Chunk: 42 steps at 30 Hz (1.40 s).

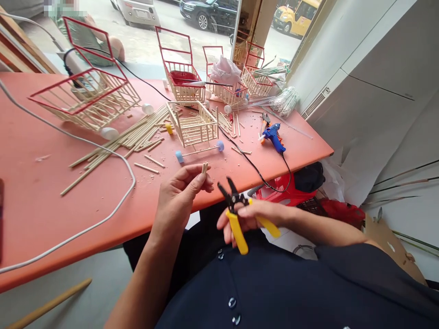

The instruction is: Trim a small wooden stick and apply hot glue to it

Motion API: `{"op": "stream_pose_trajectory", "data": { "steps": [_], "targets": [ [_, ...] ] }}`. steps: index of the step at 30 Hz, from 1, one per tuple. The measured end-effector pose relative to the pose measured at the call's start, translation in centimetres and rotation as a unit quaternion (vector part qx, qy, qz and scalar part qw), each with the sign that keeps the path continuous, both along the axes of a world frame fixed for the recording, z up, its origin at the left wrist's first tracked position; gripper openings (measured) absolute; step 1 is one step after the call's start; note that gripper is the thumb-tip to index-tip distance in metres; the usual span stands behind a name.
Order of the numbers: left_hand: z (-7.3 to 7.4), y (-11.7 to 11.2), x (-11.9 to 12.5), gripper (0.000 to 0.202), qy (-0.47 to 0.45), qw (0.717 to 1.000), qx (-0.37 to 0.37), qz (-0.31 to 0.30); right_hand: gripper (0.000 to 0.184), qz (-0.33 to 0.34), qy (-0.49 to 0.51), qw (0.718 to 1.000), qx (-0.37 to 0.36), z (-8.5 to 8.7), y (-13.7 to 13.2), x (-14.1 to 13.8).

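Observation:
Pinched between the thumb and fingers of my left hand (183,185) are a few short wooden sticks (205,168), held upright just past the table's front edge. My right hand (245,217) grips wire strippers (236,198) with yellow handles and black jaws; the jaws are spread and point toward my left hand, apart from the sticks. Beyond my hands stands a small cart frame (195,123) made of wooden sticks, with light blue wheels (220,145) on an axle at its front.
Loose sticks (137,135) lie left of the frame. A red-trimmed stick cart (92,98) stands far left, with several more along the window. A blue glue gun (273,136) rests at right, its black cord hanging over the edge. A white cable (103,151) crosses the left side.

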<state>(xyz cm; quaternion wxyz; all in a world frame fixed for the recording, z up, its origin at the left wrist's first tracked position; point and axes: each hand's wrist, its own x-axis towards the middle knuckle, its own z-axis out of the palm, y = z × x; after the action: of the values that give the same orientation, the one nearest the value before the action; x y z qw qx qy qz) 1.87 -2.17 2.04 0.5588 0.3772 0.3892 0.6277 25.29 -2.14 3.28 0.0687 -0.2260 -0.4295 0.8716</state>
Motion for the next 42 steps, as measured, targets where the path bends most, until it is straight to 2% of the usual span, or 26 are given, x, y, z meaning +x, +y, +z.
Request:
{"op": "stream_pose_trajectory", "data": {
  "steps": [3, 5, 9, 14, 16, 19, 21, 24, 27, 29, 31, 33, 37, 42],
  "targets": [
    [-0.1, -0.3, -0.6, 0.039, -0.026, 0.999, -0.02, 0.013, 0.078, 0.067, 0.035, 0.996, -0.056, -1.4, -2.8, 0.4],
    [-0.2, -0.5, -0.9, 0.04, -0.028, 0.999, -0.026, 0.016, 0.084, 0.068, 0.039, 0.996, -0.043, -1.3, -4.2, 0.8],
    [-0.1, -0.8, -1.1, 0.039, -0.019, 0.999, -0.03, 0.017, 0.087, 0.007, 0.028, 1.0, 0.001, -1.1, -6.0, 0.9],
    [0.3, -1.2, -1.2, 0.038, -0.008, 0.999, -0.033, 0.028, 0.096, -0.1, 0.019, 0.995, -0.013, -1.8, -7.0, 0.5],
    [0.4, -1.4, -1.3, 0.038, -0.005, 0.999, -0.034, 0.022, 0.094, -0.083, 0.016, 0.996, -0.002, -1.5, -7.1, 0.5],
    [0.4, -1.4, -1.5, 0.039, 0.0, 0.999, -0.035, 0.015, 0.089, -0.019, 0.033, 0.998, 0.044, -0.9, -7.3, 0.8],
    [0.4, -1.0, -1.5, 0.039, 0.007, 0.999, -0.032, 0.024, 0.088, -0.019, 0.049, 0.996, 0.071, -0.8, -7.2, 1.1],
    [0.5, 0.2, -1.4, 0.039, 0.013, 0.999, -0.027, 0.038, 0.084, -0.076, 0.044, 0.99, 0.114, -0.6, -5.6, 1.1],
    [0.8, 1.6, -0.9, 0.04, 0.02, 0.999, -0.012, 0.048, 0.066, -0.177, 0.007, 0.956, 0.233, 0.5, -1.7, 0.4],
    [1.0, 2.6, -0.5, 0.036, 0.049, 0.994, 0.015, 0.095, 0.059, -0.244, -0.016, 0.927, 0.283, 1.6, 1.5, -0.4],
    [1.3, 3.7, -0.2, 0.03, 0.082, 0.982, 0.045, 0.164, 0.056, -0.267, -0.029, 0.909, 0.318, 2.5, 4.6, -1.4],
    [1.4, 4.8, 0.0, 0.025, 0.1, 0.97, 0.055, 0.213, 0.058, -0.284, -0.043, 0.887, 0.361, 2.6, 7.0, -2.3],
    [1.2, 6.4, 0.0, 0.018, 0.13, 0.957, 0.02, 0.257, 0.062, -0.301, -0.09, 0.85, 0.422, 0.8, 9.6, -3.1],
    [0.5, 7.5, 0.4, 0.021, 0.144, 0.941, 0.029, 0.305, 0.068, -0.31, -0.119, 0.829, 0.449, -1.7, 10.2, -2.3]
  ]
}}
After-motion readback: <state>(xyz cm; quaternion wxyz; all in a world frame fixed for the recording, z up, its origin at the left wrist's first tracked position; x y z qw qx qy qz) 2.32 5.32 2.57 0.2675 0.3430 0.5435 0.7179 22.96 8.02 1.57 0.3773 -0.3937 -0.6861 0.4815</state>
